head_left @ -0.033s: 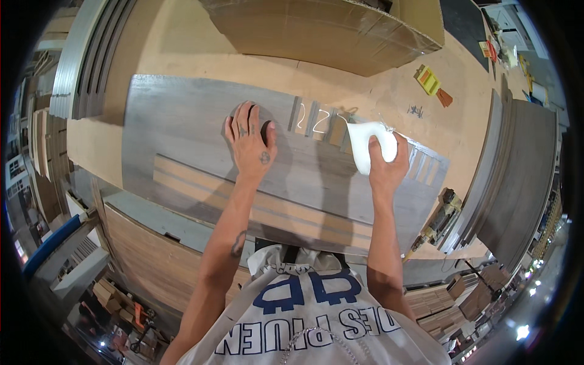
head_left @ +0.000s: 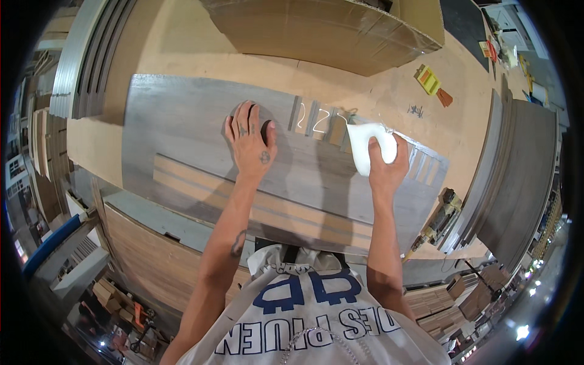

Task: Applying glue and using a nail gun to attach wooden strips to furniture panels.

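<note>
A white glue bottle [head_left: 368, 149] is gripped in the right hand [head_left: 386, 167] over the grey panel [head_left: 182, 128], left hand [head_left: 250, 143] pressed flat with fingers spread, nozzle hidden.

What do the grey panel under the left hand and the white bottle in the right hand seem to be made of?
The grey panel looks like wood board with a matte grey woodgrain laminate or veneer: faint streaks run along it, with no gloss. The white bottle, gripped by the right hand, looks like soft, smooth plastic, probably a squeeze bottle. The left hand lies flat on the panel.
</note>
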The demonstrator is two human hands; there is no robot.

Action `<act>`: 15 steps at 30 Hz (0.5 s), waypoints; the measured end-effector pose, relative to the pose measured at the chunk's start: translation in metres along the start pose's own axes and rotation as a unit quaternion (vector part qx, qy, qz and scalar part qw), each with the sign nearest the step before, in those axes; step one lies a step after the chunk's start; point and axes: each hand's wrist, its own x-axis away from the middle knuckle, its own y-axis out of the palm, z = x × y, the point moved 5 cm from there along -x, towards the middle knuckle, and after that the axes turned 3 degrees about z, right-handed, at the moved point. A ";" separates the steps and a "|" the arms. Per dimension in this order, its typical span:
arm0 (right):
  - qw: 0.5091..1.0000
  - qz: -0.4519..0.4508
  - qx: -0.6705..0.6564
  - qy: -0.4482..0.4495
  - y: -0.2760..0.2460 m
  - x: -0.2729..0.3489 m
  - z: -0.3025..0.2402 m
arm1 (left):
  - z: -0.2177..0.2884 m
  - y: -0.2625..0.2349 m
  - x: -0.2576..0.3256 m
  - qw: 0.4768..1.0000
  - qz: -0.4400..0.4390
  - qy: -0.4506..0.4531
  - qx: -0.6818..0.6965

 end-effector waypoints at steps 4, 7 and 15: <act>0.999 -0.033 0.011 0.006 -0.002 0.015 -0.011 | 0.000 0.000 0.001 1.000 0.005 0.000 -0.006; 0.999 -0.043 0.007 0.000 0.003 0.024 -0.010 | 0.000 0.001 0.001 1.000 0.005 0.002 -0.009; 0.999 -0.041 0.001 -0.006 -0.007 0.029 0.001 | 0.000 0.002 0.002 1.000 0.011 0.007 -0.009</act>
